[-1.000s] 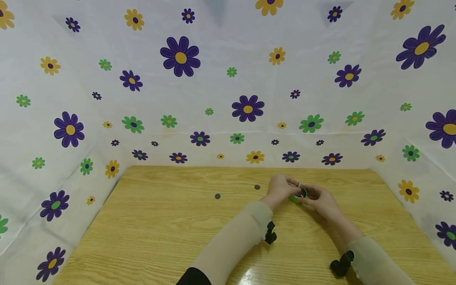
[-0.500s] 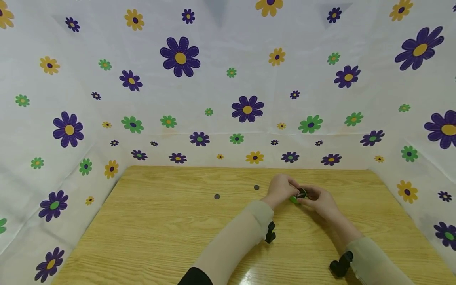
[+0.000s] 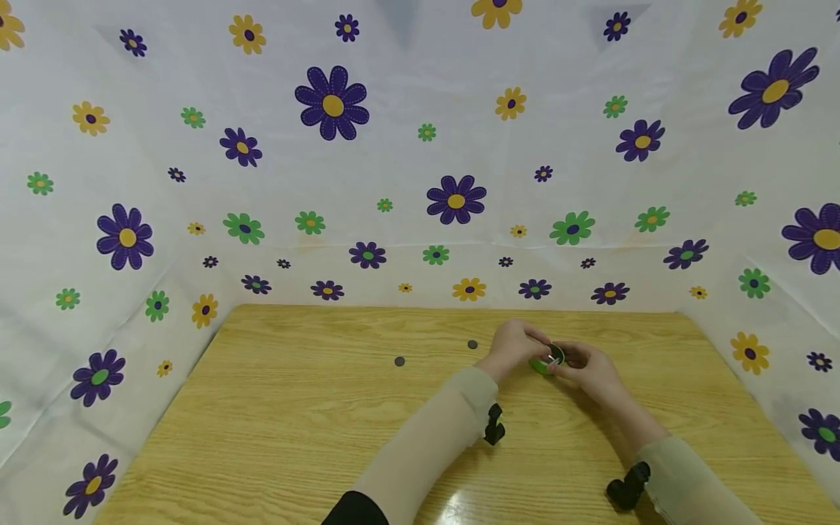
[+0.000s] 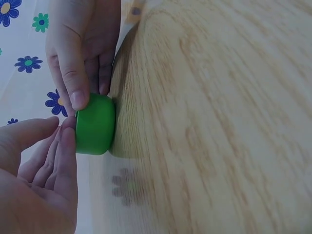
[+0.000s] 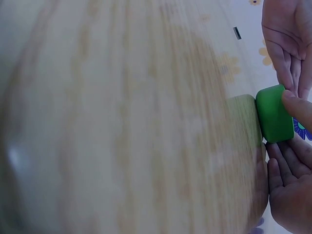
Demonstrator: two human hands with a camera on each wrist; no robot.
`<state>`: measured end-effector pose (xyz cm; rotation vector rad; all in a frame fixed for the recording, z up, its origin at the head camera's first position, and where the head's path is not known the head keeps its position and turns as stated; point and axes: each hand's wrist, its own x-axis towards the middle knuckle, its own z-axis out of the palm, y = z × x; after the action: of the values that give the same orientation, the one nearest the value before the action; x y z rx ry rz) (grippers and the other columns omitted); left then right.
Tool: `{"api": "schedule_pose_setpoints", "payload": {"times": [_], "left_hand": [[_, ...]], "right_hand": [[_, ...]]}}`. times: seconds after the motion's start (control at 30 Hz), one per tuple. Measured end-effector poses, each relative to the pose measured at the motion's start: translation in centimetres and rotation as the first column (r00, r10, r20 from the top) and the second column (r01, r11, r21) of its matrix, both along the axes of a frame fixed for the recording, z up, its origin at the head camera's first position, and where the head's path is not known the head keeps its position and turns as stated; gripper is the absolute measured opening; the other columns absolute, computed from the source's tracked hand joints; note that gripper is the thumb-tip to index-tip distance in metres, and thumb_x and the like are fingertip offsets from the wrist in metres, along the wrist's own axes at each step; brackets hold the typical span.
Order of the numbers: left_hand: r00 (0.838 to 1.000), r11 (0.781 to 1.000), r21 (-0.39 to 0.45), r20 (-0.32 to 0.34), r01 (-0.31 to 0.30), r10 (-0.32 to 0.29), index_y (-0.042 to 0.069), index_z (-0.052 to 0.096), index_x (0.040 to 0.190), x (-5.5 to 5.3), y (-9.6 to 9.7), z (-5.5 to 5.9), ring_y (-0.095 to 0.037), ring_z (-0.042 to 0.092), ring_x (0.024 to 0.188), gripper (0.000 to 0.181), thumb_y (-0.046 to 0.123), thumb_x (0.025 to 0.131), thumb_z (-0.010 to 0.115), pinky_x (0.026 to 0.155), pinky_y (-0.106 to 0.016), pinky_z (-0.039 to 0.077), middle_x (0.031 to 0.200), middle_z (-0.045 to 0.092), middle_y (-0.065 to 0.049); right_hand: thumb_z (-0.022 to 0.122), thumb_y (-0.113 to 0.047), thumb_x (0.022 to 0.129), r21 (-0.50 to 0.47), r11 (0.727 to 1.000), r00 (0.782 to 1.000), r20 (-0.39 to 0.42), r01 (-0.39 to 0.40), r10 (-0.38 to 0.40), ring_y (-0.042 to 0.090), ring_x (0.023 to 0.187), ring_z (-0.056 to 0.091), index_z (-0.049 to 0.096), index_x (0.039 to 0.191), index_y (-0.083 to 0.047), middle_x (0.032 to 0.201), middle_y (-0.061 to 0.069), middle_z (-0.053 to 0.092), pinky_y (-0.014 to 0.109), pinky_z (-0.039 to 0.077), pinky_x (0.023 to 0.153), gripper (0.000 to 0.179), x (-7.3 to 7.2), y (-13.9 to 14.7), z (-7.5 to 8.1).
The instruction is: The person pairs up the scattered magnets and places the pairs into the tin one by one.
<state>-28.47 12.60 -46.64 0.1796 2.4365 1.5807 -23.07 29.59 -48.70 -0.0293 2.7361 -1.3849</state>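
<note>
A small green round tub stands on the wooden table, right of its middle, its dark opening showing in the head view. My right hand grips it from the right; in the right wrist view the thumb presses its side. My left hand reaches in from the left, its fingertips at the opening. In the left wrist view the left fingers lie against the rim side, the thumb near them. Whether they pinch anything is hidden. Something small and pale shows at the opening, too small to identify.
Two small grey discs lie on the table left of the hands: a nearer disc and a farther disc. A white flower-print cloth hangs behind the table and at both sides.
The left hand has shifted very slightly left and its fingers have moved a little at the tub's opening. The right hand and the two discs stay in place.
</note>
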Motion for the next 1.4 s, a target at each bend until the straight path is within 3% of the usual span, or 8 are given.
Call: {"api": "schedule_pose_setpoints", "payload": {"times": [0.37, 0.6, 0.83, 1.03, 1.4], "left_hand": [[0.999, 0.993, 0.118, 0.045, -0.007, 0.001, 0.005, 0.084, 0.093, -0.1, -0.5, 0.0, -0.008, 0.070, 0.073, 0.006, 0.002, 0.088, 0.085, 0.071, -0.020, 0.060, 0.092, 0.082, -0.006], [0.994, 0.986, 0.166, 0.109, -0.028, 0.010, 0.003, 0.084, 0.093, 0.1, -0.6, 0.1, -0.013, 0.075, 0.078, 0.005, 0.000, 0.089, 0.084, 0.078, -0.029, 0.066, 0.092, 0.081, -0.008], [0.991, 0.967, 0.253, 0.123, 0.023, -0.056, -0.002, 0.082, 0.102, 0.1, -1.0, 0.0, -0.029, 0.081, 0.091, 0.009, 0.000, 0.094, 0.078, 0.078, -0.030, 0.068, 0.096, 0.082, -0.014], [0.988, 0.967, 0.244, 0.111, 0.078, -0.108, -0.001, 0.080, 0.109, -0.3, -1.8, 0.2, -0.029, 0.082, 0.092, 0.014, 0.006, 0.098, 0.076, 0.080, -0.032, 0.068, 0.101, 0.082, -0.015], [0.989, 0.971, 0.221, 0.086, 0.097, -0.118, 0.000, 0.080, 0.113, -0.7, -2.9, 0.4, -0.026, 0.081, 0.090, 0.016, 0.009, 0.099, 0.075, 0.081, -0.031, 0.068, 0.104, 0.082, -0.015]], "right_hand": [[0.076, -0.023, 0.101, -0.009, 1.000, 1.000, -0.002, -0.007, 0.007, 0.048, 0.133, 0.061, 0.051, 0.150, 0.010, 0.149, 0.033, 0.057, 0.056, 0.054, 0.110, 0.064, -0.1, -0.3, 0.3], [0.076, -0.022, 0.101, -0.015, 1.000, 1.000, 0.016, -0.007, 0.007, 0.048, 0.133, 0.061, 0.051, 0.149, 0.010, 0.148, 0.034, 0.058, 0.055, 0.054, 0.111, 0.063, 0.0, -0.3, 0.4], [0.076, -0.022, 0.101, -0.013, 1.000, 1.000, 0.021, -0.013, 0.014, 0.048, 0.132, 0.061, 0.051, 0.150, 0.011, 0.148, 0.034, 0.058, 0.056, 0.054, 0.111, 0.064, 0.0, -0.3, 0.4], [0.076, -0.021, 0.101, -0.010, 1.000, 1.000, 0.022, -0.015, 0.015, 0.050, 0.134, 0.059, 0.049, 0.150, 0.011, 0.150, 0.035, 0.055, 0.058, 0.052, 0.113, 0.064, -0.2, -0.3, 0.4], [0.078, -0.025, 0.100, 0.001, 1.000, 0.999, 0.045, -0.007, 0.007, 0.051, 0.136, 0.056, 0.048, 0.151, 0.011, 0.151, 0.036, 0.054, 0.060, 0.049, 0.115, 0.069, -0.1, -0.3, 0.8]]}}
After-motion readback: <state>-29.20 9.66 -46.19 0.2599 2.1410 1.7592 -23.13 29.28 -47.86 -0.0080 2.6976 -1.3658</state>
